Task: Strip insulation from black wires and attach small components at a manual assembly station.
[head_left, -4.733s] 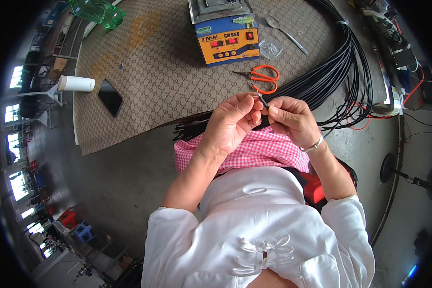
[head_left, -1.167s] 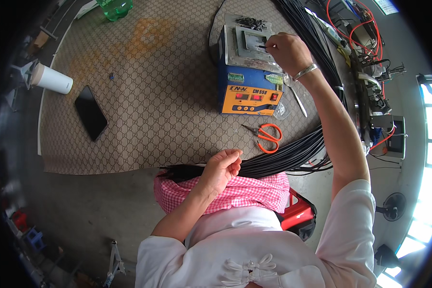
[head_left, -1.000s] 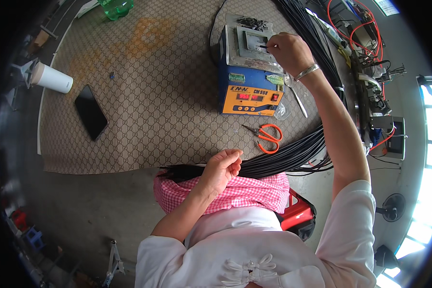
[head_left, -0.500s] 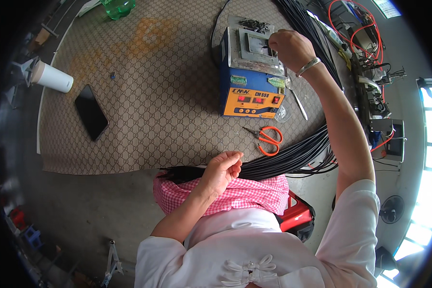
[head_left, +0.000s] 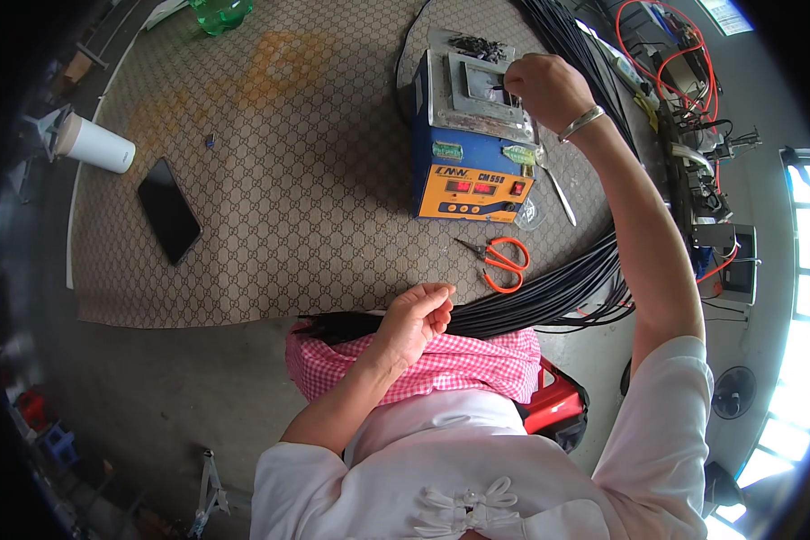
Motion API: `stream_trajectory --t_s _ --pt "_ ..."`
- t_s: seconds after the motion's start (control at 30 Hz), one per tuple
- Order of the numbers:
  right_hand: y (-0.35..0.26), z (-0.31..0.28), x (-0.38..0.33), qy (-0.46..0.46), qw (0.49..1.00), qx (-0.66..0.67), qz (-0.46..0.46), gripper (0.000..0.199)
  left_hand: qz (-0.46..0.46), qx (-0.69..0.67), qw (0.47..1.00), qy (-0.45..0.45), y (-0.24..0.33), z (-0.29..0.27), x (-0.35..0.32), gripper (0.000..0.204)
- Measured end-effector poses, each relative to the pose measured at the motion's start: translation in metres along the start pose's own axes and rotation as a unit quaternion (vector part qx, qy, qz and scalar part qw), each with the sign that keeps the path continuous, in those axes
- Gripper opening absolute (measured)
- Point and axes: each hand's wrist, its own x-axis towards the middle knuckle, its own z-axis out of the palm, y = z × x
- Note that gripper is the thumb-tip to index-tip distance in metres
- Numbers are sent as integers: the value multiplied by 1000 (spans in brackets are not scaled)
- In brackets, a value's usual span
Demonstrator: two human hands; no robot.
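Note:
My right hand point(head_left: 549, 90) is over the top of a blue and orange solder pot point(head_left: 464, 191). Its fingers are pinched on a small dark piece point(head_left: 501, 88) whose tip reaches over the shiny metal well; the exact kind of piece is too small to tell. My left hand point(head_left: 418, 317) hovers at the table's front edge, above a bundle of black cables point(head_left: 522, 306). Its fingers are curled with the thumb laid over them, and whatever may be inside is hidden. Orange-handled scissors point(head_left: 504, 263) lie between the left hand and the pot.
Dark scraps point(head_left: 479, 48) sit on the pot's back ledge. A spoon point(head_left: 560, 191) and a small clear dish point(head_left: 529, 214) lie right of the pot. To the left are a phone point(head_left: 169, 211), a white cup point(head_left: 99, 144) and a green bottle point(head_left: 220, 13). Pink checked cloth point(head_left: 405, 364) covers my lap.
The dark piece in my right hand's pinch has shifted slightly at the metal well. My left hand has stayed in place.

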Motion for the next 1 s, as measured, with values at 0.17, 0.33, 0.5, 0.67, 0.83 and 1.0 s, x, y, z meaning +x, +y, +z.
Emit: stream_trajectory --t_s 0.17,0.33,0.5,0.67,0.83,1.0 --pt "8 -17 -2 -22 997 77 8 17 3 -4 1000 -6 -1 -1 0 13" --pt "14 -19 -5 18 996 77 -31 14 1 -1 1000 -11 -2 -2 1 13" --pt "-4 -18 -6 46 996 -53 -51 8 2 -2 1000 -12 -1 -1 0 13" --pt "-17 -16 -4 6 988 -143 -61 11 -2 -3 1000 -9 0 -1 -1 13" --pt "-19 -13 -4 -5 985 -159 -73 11 -2 -3 1000 -9 0 0 0 13" --pt "-18 -8 -5 -4 985 -157 -75 11 -1 0 1000 -5 1 1 -1 13"
